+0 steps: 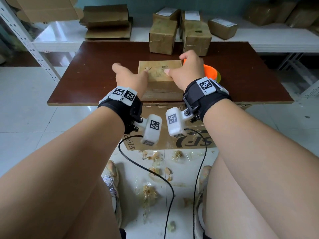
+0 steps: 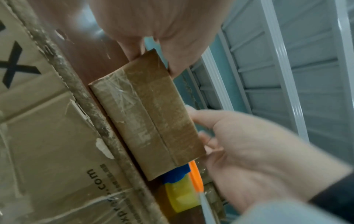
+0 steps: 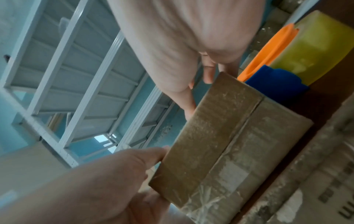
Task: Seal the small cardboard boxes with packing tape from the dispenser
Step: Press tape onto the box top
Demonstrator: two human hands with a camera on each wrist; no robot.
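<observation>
From the head view, a small box (image 1: 160,80) sits on the near middle of a dark brown table (image 1: 96,71), with the left hand (image 1: 131,77) at its left edge and the right hand (image 1: 187,70) at its right edge, thumbs lying on the top face. The orange tape dispenser (image 1: 209,72) lies just right of the box, mostly hidden behind the right hand. Several taped boxes (image 1: 163,37) stand at the table's far edge, and tape scraps (image 1: 148,190) litter the floor below. The left wrist view shows what the head view hides: the box's (image 2: 151,115) near side with its seam and clear tape, the left hand (image 2: 164,30) with thumb on the top and fingers down the left end, and the dispenser's (image 2: 195,174) blue part and yellow roll behind the box. The right hand (image 2: 249,154) appears there with fingers touching the top. The right wrist view shows the right hand (image 3: 172,45) with fingers reaching over the box's (image 3: 220,136) top, holding it loosely, the left hand (image 3: 114,174) gripping the opposite end, and the dispenser (image 3: 277,60) beside the box.
</observation>
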